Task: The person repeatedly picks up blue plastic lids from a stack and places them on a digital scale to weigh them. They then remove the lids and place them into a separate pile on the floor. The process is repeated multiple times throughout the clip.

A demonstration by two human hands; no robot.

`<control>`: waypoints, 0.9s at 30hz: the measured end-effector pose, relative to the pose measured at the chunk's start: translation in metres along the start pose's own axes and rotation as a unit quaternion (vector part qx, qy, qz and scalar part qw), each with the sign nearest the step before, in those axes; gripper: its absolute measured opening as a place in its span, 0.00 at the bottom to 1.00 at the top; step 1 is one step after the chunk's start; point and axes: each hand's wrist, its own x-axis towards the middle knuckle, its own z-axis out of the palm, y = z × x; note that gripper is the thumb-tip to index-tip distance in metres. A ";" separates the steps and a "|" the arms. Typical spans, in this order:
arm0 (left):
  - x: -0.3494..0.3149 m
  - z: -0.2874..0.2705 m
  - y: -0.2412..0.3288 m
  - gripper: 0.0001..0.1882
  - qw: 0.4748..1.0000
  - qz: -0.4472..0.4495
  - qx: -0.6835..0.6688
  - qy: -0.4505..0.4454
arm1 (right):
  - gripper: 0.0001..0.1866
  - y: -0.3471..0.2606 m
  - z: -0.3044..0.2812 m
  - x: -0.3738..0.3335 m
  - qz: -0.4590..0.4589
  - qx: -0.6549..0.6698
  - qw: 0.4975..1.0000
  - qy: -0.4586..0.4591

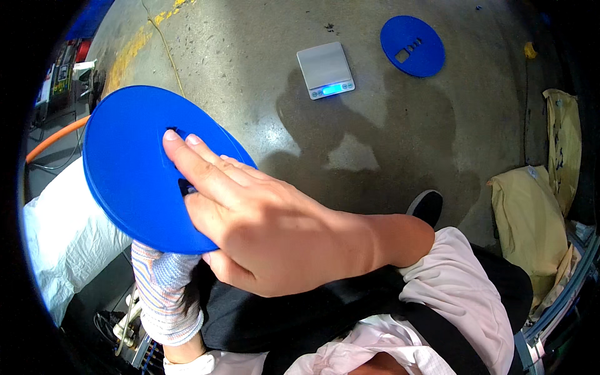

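- Blue disc (134, 169): flat, round, smooth hard plastic with a thin raised rim, held tilted at about 9 o'clock in the view, above the floor. Slots are cut near its middle, partly covered by fingers.
- Right hand (269, 231): bare, laid across the disc face from 4 o'clock. Fingers straight and spread, not curled around anything; one fingertip (171, 135) rests at the edge of a slot. It presses flat on the plastic rather than clasping it.
- Left hand (164, 281): in a knit striped glove, under the disc's lower edge at 6 o'clock. The disc hides the fingers, so I cannot tell how tightly it holds.
- White sack (65, 237): woven, crumpled, just behind the disc at 8 o'clock.
- Floor (262, 37): grey speckled concrete, with a worn yellow line at 11 o'clock.
- Scale (325, 70): small, square, silver top plate, lit blue display, at 12 o'clock, well apart from the hands.
- Second blue disc (412, 45): same round shape, lying flat at 1 o'clock, near the scale.
- Yellow bags (531, 219): wrinkled, slumped at 3 o'clock.
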 end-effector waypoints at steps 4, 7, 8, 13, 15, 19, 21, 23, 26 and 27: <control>-0.003 -0.005 -0.005 0.23 0.997 0.052 0.031 -0.039 | 0.25 -0.004 -0.004 -0.001 -0.001 -0.046 0.999 -0.025; -0.003 0.002 0.002 0.25 0.999 0.023 -0.011 -0.021 | 0.29 -0.004 -0.004 -0.003 0.000 -0.075 0.997 -0.031; -0.004 0.003 0.004 0.25 1.000 0.025 0.008 -0.004 | 0.31 -0.004 -0.004 -0.003 -0.003 -0.085 0.996 -0.032; 0.002 0.003 0.003 0.24 1.000 0.013 0.012 0.018 | 0.30 0.004 0.000 -0.009 -0.036 -0.094 0.995 -0.011; 0.010 -0.010 -0.014 0.24 0.997 0.046 0.057 -0.013 | 0.30 0.008 0.000 -0.015 -0.041 -0.082 0.996 0.007; 0.015 -0.011 -0.021 0.23 0.993 0.031 -0.103 -0.042 | 0.27 0.010 -0.005 -0.020 -0.040 -0.009 0.998 0.039; 0.018 -0.015 -0.032 0.21 0.984 0.030 -0.163 -0.058 | 0.26 0.016 -0.011 -0.015 -0.045 0.019 0.997 0.052; 0.012 -0.009 -0.020 0.18 0.987 0.005 -0.154 -0.045 | 0.24 0.018 -0.017 -0.017 -0.011 0.063 0.996 0.062; 0.008 -0.003 -0.005 0.18 0.981 -0.034 -0.191 -0.008 | 0.22 0.028 -0.051 -0.018 0.035 0.072 0.995 0.065; 0.006 -0.002 -0.006 0.18 0.983 -0.022 -0.184 0.003 | 0.21 0.035 -0.065 -0.021 0.080 0.115 0.986 0.088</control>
